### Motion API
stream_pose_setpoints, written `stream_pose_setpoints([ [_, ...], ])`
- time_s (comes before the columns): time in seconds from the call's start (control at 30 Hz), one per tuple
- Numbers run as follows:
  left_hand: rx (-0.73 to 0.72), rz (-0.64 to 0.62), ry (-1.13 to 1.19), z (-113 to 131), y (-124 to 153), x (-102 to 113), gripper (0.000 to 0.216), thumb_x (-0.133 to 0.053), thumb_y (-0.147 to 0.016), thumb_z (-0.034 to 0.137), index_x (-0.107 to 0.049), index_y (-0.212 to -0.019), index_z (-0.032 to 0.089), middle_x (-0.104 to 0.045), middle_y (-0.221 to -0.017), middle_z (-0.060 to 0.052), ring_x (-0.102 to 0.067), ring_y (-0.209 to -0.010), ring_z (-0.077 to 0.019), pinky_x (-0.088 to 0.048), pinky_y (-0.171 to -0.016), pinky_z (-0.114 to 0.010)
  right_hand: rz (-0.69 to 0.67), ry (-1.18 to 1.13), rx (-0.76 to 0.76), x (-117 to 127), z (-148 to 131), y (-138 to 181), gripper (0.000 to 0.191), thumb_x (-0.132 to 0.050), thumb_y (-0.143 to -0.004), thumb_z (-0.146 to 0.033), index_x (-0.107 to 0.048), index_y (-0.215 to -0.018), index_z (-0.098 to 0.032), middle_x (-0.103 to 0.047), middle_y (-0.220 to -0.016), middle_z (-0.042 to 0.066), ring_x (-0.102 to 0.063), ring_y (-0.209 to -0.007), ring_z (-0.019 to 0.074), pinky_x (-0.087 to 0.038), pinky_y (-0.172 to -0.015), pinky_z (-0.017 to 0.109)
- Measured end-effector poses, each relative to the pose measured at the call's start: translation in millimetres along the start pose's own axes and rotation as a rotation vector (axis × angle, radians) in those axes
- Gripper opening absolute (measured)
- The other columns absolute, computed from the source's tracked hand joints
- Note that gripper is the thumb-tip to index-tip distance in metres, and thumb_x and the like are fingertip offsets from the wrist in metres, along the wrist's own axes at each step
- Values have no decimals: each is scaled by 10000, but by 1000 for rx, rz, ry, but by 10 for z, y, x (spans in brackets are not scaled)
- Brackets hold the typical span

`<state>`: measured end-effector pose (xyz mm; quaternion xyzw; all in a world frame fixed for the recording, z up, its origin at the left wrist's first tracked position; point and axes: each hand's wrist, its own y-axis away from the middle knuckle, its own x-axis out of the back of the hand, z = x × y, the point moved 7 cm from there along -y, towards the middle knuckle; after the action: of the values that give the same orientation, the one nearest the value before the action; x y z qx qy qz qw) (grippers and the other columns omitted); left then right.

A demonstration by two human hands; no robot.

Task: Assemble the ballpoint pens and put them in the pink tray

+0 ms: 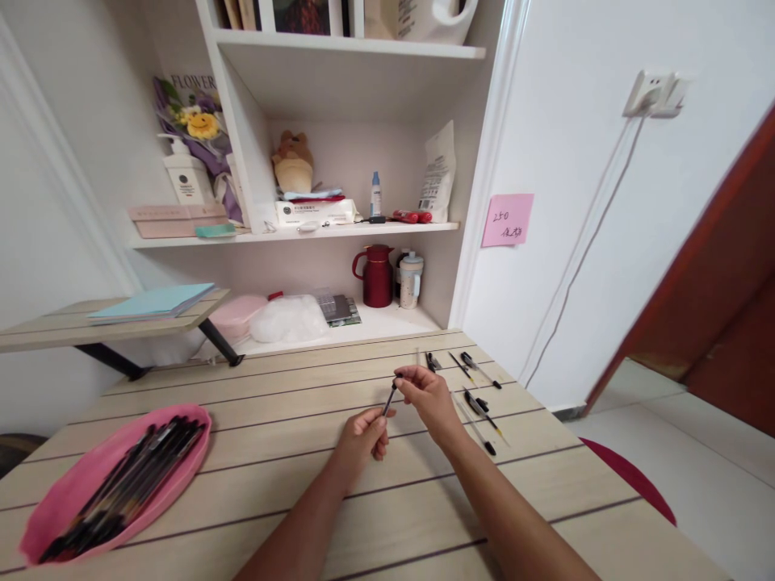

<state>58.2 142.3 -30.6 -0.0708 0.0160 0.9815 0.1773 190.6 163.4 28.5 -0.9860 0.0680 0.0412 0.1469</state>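
Observation:
Over the middle of the table, a slim pen (389,399) with a dark end is held at a tilt between my two hands. My left hand (363,436) is closed around its lower part. The fingertips of my right hand (425,395) pinch the dark upper end. Whether that end is a cap or a plug I cannot make out. To the right of my right hand lie several pen parts: black caps, clear barrels (465,415) and ink refills (463,367). At the left a pink basket (203,464) holds many black pens (145,468).
A small raised stand (48,324) with blue paper (154,303) occupies the table's back left. White shelves behind hold a red jug (378,276), a cup (411,281) and a plastic bag (289,318). A cable (581,258) hangs down the right wall.

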Motion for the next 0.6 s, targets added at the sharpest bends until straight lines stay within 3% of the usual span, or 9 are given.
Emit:
stream_pose_setpoints([
  [0.4, -29, -5, -5, 9, -3, 7, 473, -572, -715, 423, -575, -1067, 108, -479, -531, 41, -418, -421, -66, -302, -431, -207, -121, -86, -114, -116, 114, 40, 214, -675, -590, -268, -591, -758, -166, -482, -535, -57, -422, -463, 70, -356, -437, 199],
  [0.6, -48, 14, 10, 36, 3, 14, 476, -574, -709, 438, -574, -1050, 107, -477, -520, 42, -417, -423, -68, -311, -435, -206, -121, -76, -144, -147, 130, 58, 206, -662, -613, -316, -614, -722, -148, -530, -563, -39, -429, -457, 63, -349, -449, 205],
])
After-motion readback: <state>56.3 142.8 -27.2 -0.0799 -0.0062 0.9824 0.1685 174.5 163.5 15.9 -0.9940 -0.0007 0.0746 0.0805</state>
